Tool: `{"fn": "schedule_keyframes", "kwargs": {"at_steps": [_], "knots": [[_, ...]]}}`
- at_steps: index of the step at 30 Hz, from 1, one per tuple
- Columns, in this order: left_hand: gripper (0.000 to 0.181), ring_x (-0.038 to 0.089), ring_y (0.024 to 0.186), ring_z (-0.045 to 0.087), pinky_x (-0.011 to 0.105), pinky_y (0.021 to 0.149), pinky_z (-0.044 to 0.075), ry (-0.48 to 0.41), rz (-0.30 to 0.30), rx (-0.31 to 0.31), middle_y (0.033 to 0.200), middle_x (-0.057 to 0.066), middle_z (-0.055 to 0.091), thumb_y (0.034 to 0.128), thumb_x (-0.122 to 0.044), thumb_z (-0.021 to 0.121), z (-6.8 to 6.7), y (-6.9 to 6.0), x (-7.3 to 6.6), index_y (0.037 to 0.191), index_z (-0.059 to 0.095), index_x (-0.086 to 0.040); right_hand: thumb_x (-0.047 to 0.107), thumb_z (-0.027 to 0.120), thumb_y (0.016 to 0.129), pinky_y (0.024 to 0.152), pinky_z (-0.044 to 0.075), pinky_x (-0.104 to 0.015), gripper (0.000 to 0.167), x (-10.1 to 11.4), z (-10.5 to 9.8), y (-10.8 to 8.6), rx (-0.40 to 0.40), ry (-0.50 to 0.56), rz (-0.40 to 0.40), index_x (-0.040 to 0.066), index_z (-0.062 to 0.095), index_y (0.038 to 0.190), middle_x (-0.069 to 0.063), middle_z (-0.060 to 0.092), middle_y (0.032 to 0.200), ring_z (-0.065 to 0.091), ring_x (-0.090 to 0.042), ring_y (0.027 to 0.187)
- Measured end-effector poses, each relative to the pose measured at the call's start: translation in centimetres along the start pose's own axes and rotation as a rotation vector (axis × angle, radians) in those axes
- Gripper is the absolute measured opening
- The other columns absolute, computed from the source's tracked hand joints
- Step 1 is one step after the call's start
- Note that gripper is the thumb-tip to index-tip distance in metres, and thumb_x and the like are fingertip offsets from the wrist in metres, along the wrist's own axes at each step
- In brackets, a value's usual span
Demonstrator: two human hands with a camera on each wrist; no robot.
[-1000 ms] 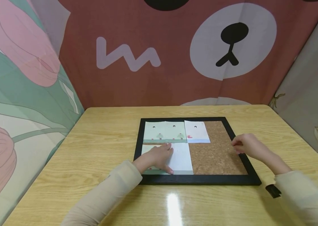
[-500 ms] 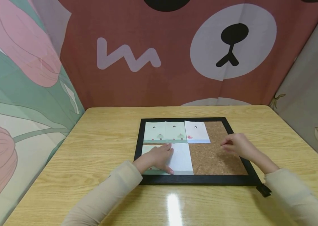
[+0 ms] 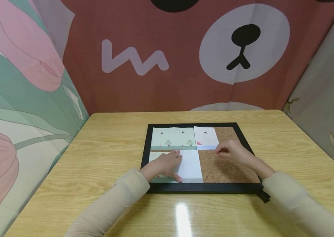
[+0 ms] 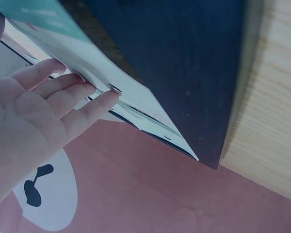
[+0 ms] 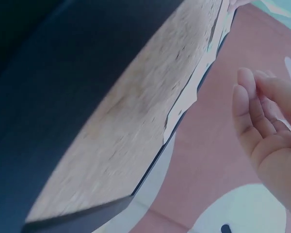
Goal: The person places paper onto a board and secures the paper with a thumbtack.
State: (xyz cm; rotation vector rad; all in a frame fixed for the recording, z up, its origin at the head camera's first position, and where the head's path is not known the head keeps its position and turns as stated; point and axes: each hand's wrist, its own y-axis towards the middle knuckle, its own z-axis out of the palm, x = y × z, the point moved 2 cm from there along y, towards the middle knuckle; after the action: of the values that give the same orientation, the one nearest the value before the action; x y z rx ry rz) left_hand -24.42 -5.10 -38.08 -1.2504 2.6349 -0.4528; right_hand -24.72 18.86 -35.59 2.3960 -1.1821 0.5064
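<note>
My left hand (image 3: 165,164) lies spread over a white sheet of paper (image 3: 191,166) and presses it on the cork board (image 3: 226,171). Beneath that hand, a pale green sheet (image 3: 155,154) is partly covered. The right hand (image 3: 233,153) hovers over the cork, right of the white sheet, thumb and forefinger pinched together. A tiny glint shows at its fingertips; the thing is too small to make out clearly. In the right wrist view, the right hand's fingers (image 5: 241,99) are curled, apart from the board. The left wrist view shows the left fingers (image 4: 104,99) against paper near a metal tack (image 4: 115,89).
Two green tree-printed sheets (image 3: 173,140) and a white sheet with a red print (image 3: 208,141) line the board's top, each with a silver tack (image 3: 205,133). A black frame (image 3: 205,188) surrounds the cork. The wooden table (image 3: 110,148) meets a printed curtain (image 3: 179,82).
The right hand has moved left from beyond the frame's right edge to over the cork, still pinched. My left hand has stayed on the paper.
</note>
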Motion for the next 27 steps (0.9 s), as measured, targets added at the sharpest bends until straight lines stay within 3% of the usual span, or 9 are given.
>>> {"fn": "schedule_keyframes", "kwargs": {"at_steps": [7, 12, 16, 22, 27], "knots": [[0.092, 0.024, 0.133, 0.016, 0.043, 0.100, 0.026, 0.004, 0.004, -0.004, 0.145, 0.014, 0.019, 0.0715, -0.057, 0.063, 0.0, 0.1, -0.1, 0.139, 0.030, -0.003, 0.001, 0.065, 0.079, 0.052, 0.044, -0.023, 0.001, 1.0, 1.3, 1.3, 0.062, 0.029, 0.147, 0.002, 0.066, 0.079, 0.000, 0.061, 0.070, 0.049, -0.010, 0.060], [0.092, 0.024, 0.133, 0.016, 0.043, 0.101, 0.026, 0.000, 0.003, 0.001, 0.145, 0.013, 0.019, 0.0713, -0.056, 0.063, 0.0, 0.0, -0.1, 0.138, 0.030, -0.003, -0.001, 0.063, 0.079, 0.049, 0.042, -0.024, 0.006, 1.0, 2.3, 1.9, 0.073, 0.110, 0.171, 0.003, 0.065, 0.075, 0.000, 0.059, 0.067, 0.048, -0.011, 0.058], [0.092, 0.024, 0.133, 0.016, 0.043, 0.100, 0.027, 0.008, 0.004, 0.003, 0.145, 0.013, 0.020, 0.0713, -0.057, 0.062, 0.0, 0.0, -0.1, 0.139, 0.030, -0.004, -0.001, 0.064, 0.079, 0.049, 0.043, -0.023, 0.007, 0.8, 2.9, 2.3, 0.090, 0.112, 0.186, 0.004, 0.064, 0.074, 0.001, 0.058, 0.064, 0.049, -0.010, 0.056], [0.091, 0.024, 0.133, 0.016, 0.044, 0.100, 0.027, 0.022, -0.001, 0.010, 0.146, 0.013, 0.018, 0.0724, -0.057, 0.062, -0.1, 0.0, -0.1, 0.139, 0.029, -0.003, -0.004, 0.064, 0.074, 0.051, 0.039, -0.023, 0.022, 1.4, 3.3, 3.0, 0.094, 0.078, 0.126, 0.007, 0.058, 0.056, -0.004, 0.065, 0.074, 0.056, -0.012, 0.070], [0.091, 0.024, 0.133, 0.016, 0.044, 0.099, 0.028, 0.019, -0.004, 0.010, 0.146, 0.013, 0.019, 0.0721, -0.056, 0.062, -0.1, -0.1, -0.2, 0.139, 0.030, -0.003, -0.005, 0.062, 0.071, 0.047, 0.035, -0.020, 0.022, 2.1, 3.6, 3.5, 0.117, 0.083, 0.058, 0.009, 0.059, 0.054, 0.004, 0.057, 0.058, 0.046, -0.007, 0.054]]}}
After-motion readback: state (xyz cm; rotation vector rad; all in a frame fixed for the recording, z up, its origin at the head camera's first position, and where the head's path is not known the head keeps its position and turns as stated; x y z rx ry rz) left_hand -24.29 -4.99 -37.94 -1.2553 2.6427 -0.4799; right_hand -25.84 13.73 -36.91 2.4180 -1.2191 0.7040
